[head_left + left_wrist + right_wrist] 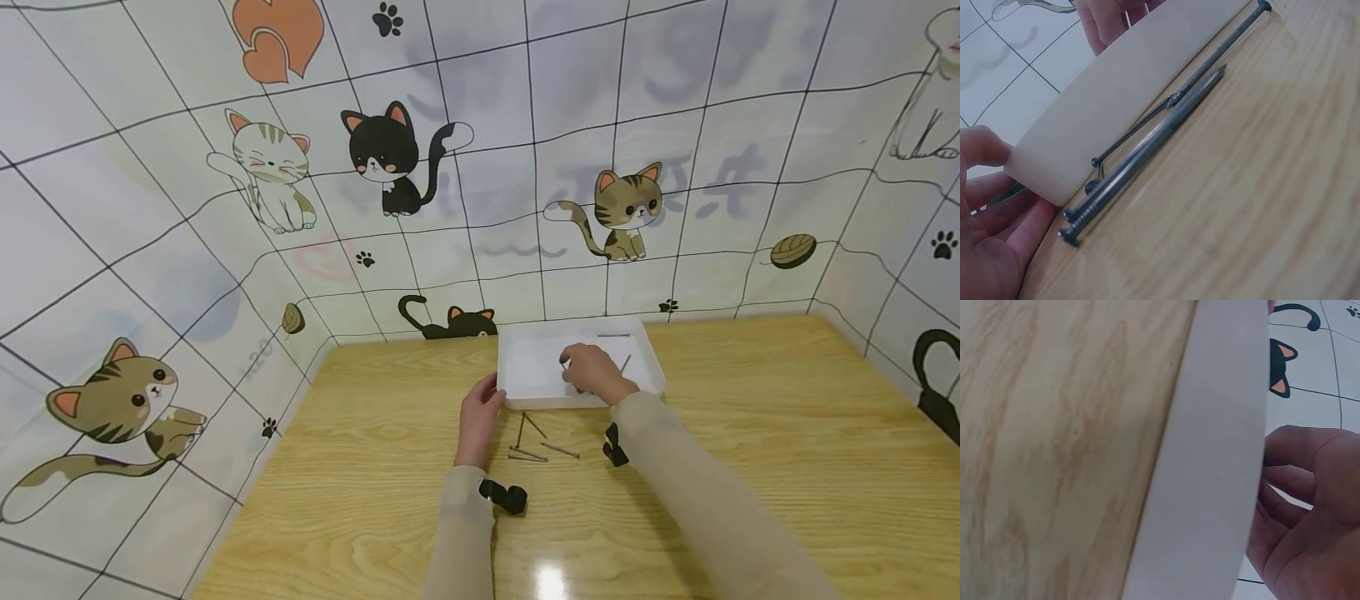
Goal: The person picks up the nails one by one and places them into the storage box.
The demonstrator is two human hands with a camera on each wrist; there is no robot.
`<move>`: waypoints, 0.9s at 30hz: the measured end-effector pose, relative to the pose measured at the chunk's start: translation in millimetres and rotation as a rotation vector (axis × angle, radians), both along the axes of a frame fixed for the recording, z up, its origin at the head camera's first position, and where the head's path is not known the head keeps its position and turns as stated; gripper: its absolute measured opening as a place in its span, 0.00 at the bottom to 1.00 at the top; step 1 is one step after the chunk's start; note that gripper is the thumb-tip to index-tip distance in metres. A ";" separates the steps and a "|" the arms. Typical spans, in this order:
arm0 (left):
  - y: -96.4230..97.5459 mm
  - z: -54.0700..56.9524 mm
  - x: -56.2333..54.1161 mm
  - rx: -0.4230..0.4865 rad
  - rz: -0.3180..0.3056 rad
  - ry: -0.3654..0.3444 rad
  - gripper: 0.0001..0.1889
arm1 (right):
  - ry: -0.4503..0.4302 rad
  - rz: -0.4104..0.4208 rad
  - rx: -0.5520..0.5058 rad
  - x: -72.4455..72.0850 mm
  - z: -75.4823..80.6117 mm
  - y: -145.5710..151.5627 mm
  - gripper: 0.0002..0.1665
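A shallow white tray [536, 404] stands on the wooden table, with a nail [613, 335] near its back wall and another nail [626, 363] beside my right hand. My left hand [480, 419] grips the tray's front left corner, thumb up by the rim and fingers around the outside. Over the middle of the tray, my right hand [596, 372] reaches down with bent fingers. Small dark bits show at its fingertips, but I cannot tell whether it pinches a nail. The front wall hides those fingertips in the right wrist view. Several loose nails [1147, 150] lie before the tray.
The wooden table [360, 500] runs out to both sides of the tray and toward me. Behind it stands a wall covering [510, 192] with grid lines and cartoon cats. A black wrist camera [506, 497] sits on my left sleeve, another camera [615, 447] on my right.
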State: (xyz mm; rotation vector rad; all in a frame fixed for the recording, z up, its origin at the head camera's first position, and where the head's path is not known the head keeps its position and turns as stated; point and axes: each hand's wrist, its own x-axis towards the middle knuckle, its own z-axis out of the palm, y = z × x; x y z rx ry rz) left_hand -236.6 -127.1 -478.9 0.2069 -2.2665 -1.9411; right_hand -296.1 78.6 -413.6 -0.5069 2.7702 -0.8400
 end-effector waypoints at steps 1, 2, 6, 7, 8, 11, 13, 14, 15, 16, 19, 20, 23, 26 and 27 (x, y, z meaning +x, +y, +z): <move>-0.1 -0.2 -0.4 -0.004 -0.001 0.002 0.21 | 0.005 0.002 0.014 -0.2 -1.5 -0.5 0.19; -0.3 -0.7 -0.8 -0.009 -0.002 0.007 0.21 | 0.013 0.005 0.025 -0.5 -2.9 -1.0 0.19; -0.7 -1.4 -2.1 -0.009 -0.007 0.018 0.21 | 0.052 -0.003 0.077 -1.2 -6.6 -2.0 0.18; -0.7 -1.4 -2.1 -0.008 -0.007 0.019 0.21 | 0.057 -0.009 0.087 -1.2 -6.7 -2.5 0.17; -0.7 -1.3 -2.0 -0.008 -0.007 0.020 0.21 | 0.059 -0.014 0.094 -1.0 -6.8 -3.0 0.17; -0.3 -0.4 -0.9 -0.011 -0.002 0.006 0.21 | 0.056 -0.023 0.106 0.0 -6.8 -4.0 0.16; 0.5 3.8 2.3 -0.011 -0.006 0.000 0.21 | 0.055 -0.027 0.109 0.1 -8.4 -4.5 0.15; 0.6 3.7 3.0 -0.014 -0.006 -0.003 0.21 | 0.053 -0.029 0.110 0.6 -9.2 -4.8 0.15; 0.6 3.5 3.7 -0.018 -0.007 0.001 0.21 | 0.057 -0.032 0.112 0.7 -10.3 -5.0 0.14; 0.6 3.3 4.1 -0.019 -0.006 0.000 0.21 | 0.059 -0.033 0.115 0.7 -11.5 -5.1 0.14; -0.2 -2.0 2.1 -0.030 0.000 -0.003 0.21 | 0.066 -0.038 0.123 1.0 -14.2 -5.8 0.13; -0.3 -2.7 1.6 -0.033 0.002 -0.002 0.21 | 0.070 -0.039 0.124 1.0 -15.1 -6.1 0.12; -0.1 -2.8 0.7 -0.040 0.008 0.004 0.21 | 0.079 -0.043 0.122 -0.6 -16.4 -7.3 0.12; 0.3 -0.9 0.1 -0.042 0.008 0.015 0.21 | 0.077 -0.051 0.111 -2.4 -15.9 -8.3 0.12; 0.4 -0.1 -0.2 -0.040 0.006 0.015 0.21 | 0.076 -0.054 0.105 -2.7 -15.0 -8.5 0.12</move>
